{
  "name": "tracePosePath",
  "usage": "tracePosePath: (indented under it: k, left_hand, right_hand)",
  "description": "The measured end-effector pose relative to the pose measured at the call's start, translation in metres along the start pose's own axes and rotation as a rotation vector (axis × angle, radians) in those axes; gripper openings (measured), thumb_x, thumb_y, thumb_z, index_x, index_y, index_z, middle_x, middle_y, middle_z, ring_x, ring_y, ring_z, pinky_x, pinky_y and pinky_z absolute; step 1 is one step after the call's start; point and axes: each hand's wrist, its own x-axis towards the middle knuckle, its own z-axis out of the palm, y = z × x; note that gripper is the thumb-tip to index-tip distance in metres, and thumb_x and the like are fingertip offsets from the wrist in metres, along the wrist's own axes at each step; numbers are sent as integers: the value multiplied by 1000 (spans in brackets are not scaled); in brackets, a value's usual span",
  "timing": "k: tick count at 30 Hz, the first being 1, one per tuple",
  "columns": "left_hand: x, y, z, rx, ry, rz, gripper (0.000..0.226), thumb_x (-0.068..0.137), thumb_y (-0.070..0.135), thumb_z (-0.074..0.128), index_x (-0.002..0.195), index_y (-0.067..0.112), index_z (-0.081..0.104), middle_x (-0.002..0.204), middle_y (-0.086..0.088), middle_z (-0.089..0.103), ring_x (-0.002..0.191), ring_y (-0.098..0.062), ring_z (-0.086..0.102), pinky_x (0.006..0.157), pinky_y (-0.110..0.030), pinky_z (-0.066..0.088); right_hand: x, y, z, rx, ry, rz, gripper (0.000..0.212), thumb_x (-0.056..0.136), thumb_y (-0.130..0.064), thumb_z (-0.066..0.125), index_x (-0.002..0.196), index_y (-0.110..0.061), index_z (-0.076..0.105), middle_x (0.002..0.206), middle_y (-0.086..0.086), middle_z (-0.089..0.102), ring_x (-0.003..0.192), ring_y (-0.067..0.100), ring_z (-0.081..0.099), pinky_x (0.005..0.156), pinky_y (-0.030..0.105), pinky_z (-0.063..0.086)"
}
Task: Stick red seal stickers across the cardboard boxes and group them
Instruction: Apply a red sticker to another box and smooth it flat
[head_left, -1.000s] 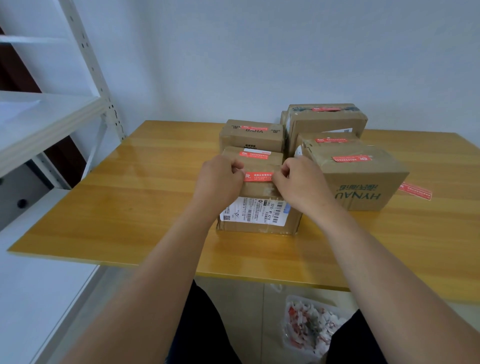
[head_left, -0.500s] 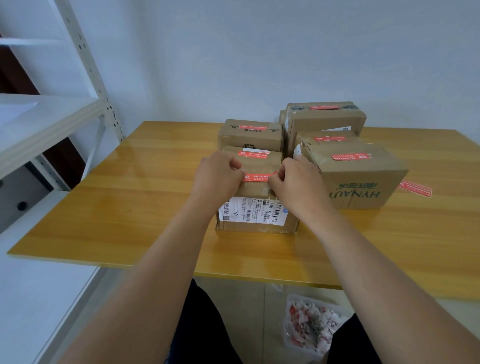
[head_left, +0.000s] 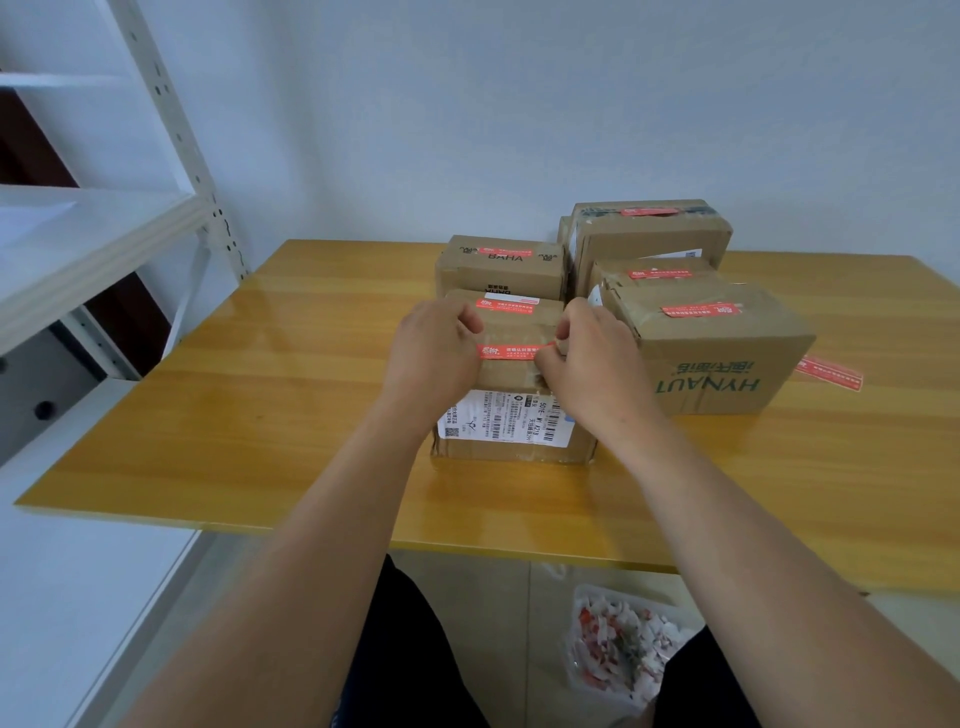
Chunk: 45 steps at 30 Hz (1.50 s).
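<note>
View: single head-worn wide-angle camera | Faces: forward and down over wooden table (head_left: 260, 415) | Range: close, forearms fill the lower frame, wall (head_left: 519, 104) behind | Shared views: only this one.

Both forearms extend forward, converging. Left hand (head_left: 434, 356) and right hand (head_left: 592, 364) lie knuckles-up, fingers curled, fingertips pinching toward each other.

Soft, even daylight, faint glare on the glossy table (head_left: 260, 405), wide-angle bending at the edges.
</note>
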Motion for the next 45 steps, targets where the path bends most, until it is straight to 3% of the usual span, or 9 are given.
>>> tracePosePath:
  k: [3, 6, 9, 11, 16, 24, 33, 41, 45]
  left_hand:
    - [-11, -7, 4, -2, 25, 123, 25, 93, 6, 47, 102, 18, 67, 106, 1, 53, 90, -18, 52, 69, -26, 39]
    - [-28, -15, 11, 97, 74, 369, 31, 95, 16, 44, 110, 13, 71, 111, -3, 62, 99, -26, 53, 84, -30, 42]
    - [-40, -20, 17, 228, 96, 485, 42, 94, 27, 35, 112, 14, 71, 117, -2, 67, 108, -28, 56, 89, -41, 47]
    - [-46, -21, 19, 298, 62, 471, 44, 96, 30, 32, 119, 16, 67, 127, 2, 65, 120, -22, 54, 95, -43, 45]
    - [-56, -25, 24, 353, 75, 416, 45, 97, 33, 34, 130, 19, 61, 141, -3, 56, 136, -20, 46, 112, -37, 31]
    - [-56, -21, 29, 420, 88, 365, 52, 94, 42, 36, 136, 20, 56, 144, -2, 53, 135, -21, 46, 114, -39, 31]
    - [-57, -15, 31, 454, 69, 303, 55, 92, 46, 28, 139, 32, 51, 142, 2, 51, 131, -21, 45, 113, -38, 26]
    - [-61, -11, 32, 463, 72, 258, 61, 92, 44, 40, 141, 8, 48, 147, -7, 47, 136, -22, 42, 117, -36, 22]
    - [-60, -11, 31, 474, 37, 256, 68, 93, 49, 28, 147, 10, 40, 156, -7, 36, 145, -19, 31, 120, -36, 14]
  right_hand:
    - [-3, 3, 3, -37, 36, -51, 16, 93, -18, 53, 108, -11, 54, 105, 5, 52, 97, 23, 49, 77, 31, 42]
    - [-13, 5, 7, -138, 138, -169, 28, 93, -22, 44, 110, -8, 61, 109, 8, 54, 98, 27, 52, 79, 40, 45]
    - [-25, 6, 11, -233, 101, -352, 46, 95, -33, 31, 119, -13, 64, 127, 1, 61, 120, 24, 53, 93, 42, 35]
    - [-29, 7, 12, -258, 63, -411, 47, 98, -35, 30, 124, -16, 64, 131, -3, 63, 127, 19, 52, 103, 44, 29]
    - [-34, 12, 10, -303, -37, -351, 55, 101, -46, 22, 134, -21, 59, 140, -4, 57, 135, 14, 47, 115, 47, 27]
    - [-41, 18, 14, -253, 61, -249, 56, 99, -50, 37, 128, -9, 63, 131, 8, 63, 130, 26, 52, 104, 43, 43]
    - [-39, 17, 8, -279, 40, -306, 55, 101, -47, 26, 131, -15, 58, 126, 3, 58, 116, 25, 53, 96, 41, 45]
    - [-42, 21, 13, -205, 20, -216, 69, 99, -57, 29, 136, -5, 54, 138, 9, 55, 130, 23, 50, 106, 35, 43]
    - [-42, 20, 13, -223, 25, -238, 69, 99, -57, 28, 131, -4, 58, 135, 10, 58, 127, 25, 53, 103, 37, 46]
